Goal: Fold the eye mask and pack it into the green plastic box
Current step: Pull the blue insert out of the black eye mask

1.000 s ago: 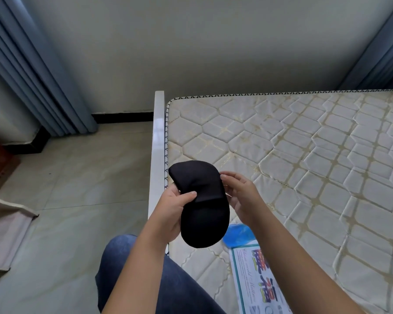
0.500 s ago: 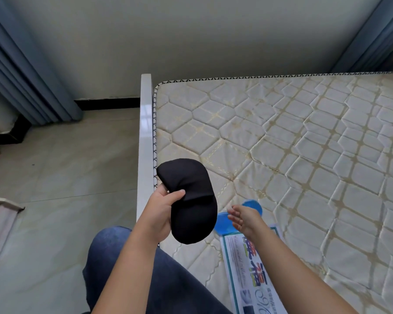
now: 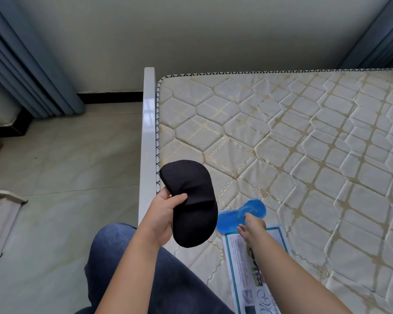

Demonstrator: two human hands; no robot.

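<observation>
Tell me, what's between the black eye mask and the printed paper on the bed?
In the head view, a blue gel pad lies on the mattress between the black eye mask and the printed paper; the right hand reaches toward it.

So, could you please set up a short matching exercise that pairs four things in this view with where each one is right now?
Things:
1. black eye mask
2. blue gel pad
3. printed sheet
4. right hand

Places:
A. lying flat on the mattress, near its front edge, partly under the forearm
B. held up in the left hand, above the bed's edge
C. reaching down over the blue pad
D. on the mattress, just beyond the printed sheet

Pairs: 1-B, 2-D, 3-A, 4-C
</observation>
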